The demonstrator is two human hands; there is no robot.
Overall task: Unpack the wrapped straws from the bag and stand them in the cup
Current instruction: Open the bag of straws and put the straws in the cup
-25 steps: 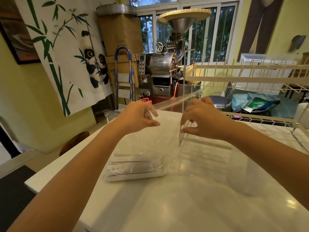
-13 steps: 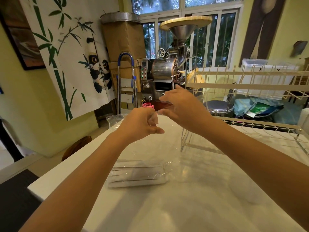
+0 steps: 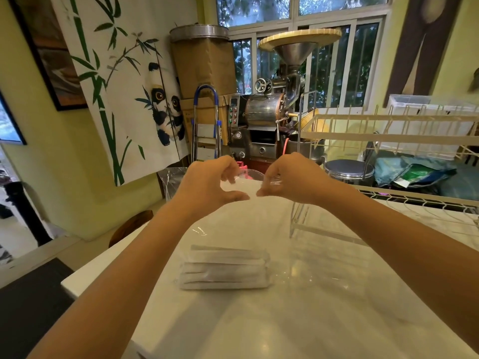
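Note:
A bundle of paper-wrapped straws [image 3: 225,269] lies flat on the white table [image 3: 298,320], inside the bottom of a clear plastic bag [image 3: 259,218]. The bag stretches up from the bundle to my hands. My left hand [image 3: 207,182] and my right hand [image 3: 293,180] are held side by side above the far part of the table, each pinching an edge of the bag's top between thumb and fingers. I see no cup in this view.
A clear acrylic stand [image 3: 311,229] sits just right of the bag, with a white wire rack [image 3: 388,137] above and behind it. Another crumpled clear bag [image 3: 172,177] lies at the table's far left corner. The table's left edge runs close to the straws.
Both hands have lifted the bag's top higher. My right hand came away from the acrylic stand and swung left, and now pinches the bag's edge beside my left hand. The straws stay put.

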